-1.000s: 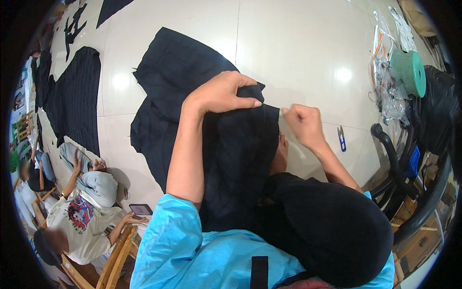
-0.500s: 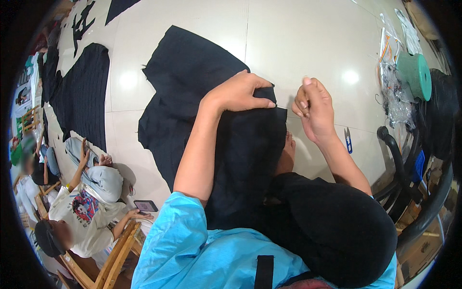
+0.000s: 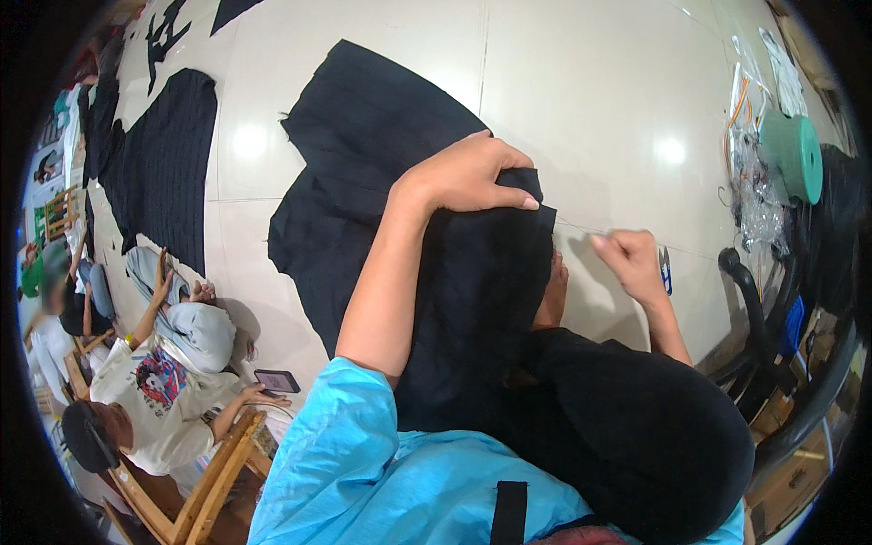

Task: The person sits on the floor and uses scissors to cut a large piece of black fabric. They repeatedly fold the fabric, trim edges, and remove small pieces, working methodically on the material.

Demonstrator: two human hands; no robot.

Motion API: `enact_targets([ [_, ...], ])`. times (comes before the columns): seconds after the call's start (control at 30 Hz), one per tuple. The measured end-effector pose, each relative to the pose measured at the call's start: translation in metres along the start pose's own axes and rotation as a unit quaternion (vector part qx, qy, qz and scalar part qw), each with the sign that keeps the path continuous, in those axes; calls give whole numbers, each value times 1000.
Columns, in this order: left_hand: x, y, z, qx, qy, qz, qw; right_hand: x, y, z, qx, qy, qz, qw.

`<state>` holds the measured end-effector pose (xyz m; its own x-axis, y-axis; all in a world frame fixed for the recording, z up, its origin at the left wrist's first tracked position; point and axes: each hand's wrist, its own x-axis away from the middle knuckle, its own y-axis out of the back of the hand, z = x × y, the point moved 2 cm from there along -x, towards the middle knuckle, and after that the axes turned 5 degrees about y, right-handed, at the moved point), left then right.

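Observation:
A large piece of black fabric spreads over my lap and the floor in front of me. My left hand lies on it, thumb and fingers closed on its right edge, where a small corner pokes out past the fingertips. To the right, apart from the fabric, my right hand is raised with its fingers curled into a pinch. Anything in that pinch is too small to make out. A faint thin line like thread shows between the fabric edge and this hand. Blue-handled thread snips lie on the floor just beside the right hand.
A green spool and clear plastic wrapping are at the right, above a black chair base. More black fabric pieces lie at left. Near them sits a person holding a phone, beside a wooden frame.
My right hand has dropped down and slightly right, nearer the snips, still pinched. My left hand keeps its grip on the fabric. The whole view has shifted a little.

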<state>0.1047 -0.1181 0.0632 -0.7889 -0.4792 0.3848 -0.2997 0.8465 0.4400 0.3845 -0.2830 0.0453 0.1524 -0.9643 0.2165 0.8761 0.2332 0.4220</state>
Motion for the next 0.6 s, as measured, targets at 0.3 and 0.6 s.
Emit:
enact_targets([
  [0.3, -8, -18, 15, -40, -58, -30, 997, -36, 4, 68, -205, 116, -186, 954],
  [0.6, -9, -16, 15, -45, -49, -58, 996, -81, -46, 52, 132, 82, -60, 986],
])
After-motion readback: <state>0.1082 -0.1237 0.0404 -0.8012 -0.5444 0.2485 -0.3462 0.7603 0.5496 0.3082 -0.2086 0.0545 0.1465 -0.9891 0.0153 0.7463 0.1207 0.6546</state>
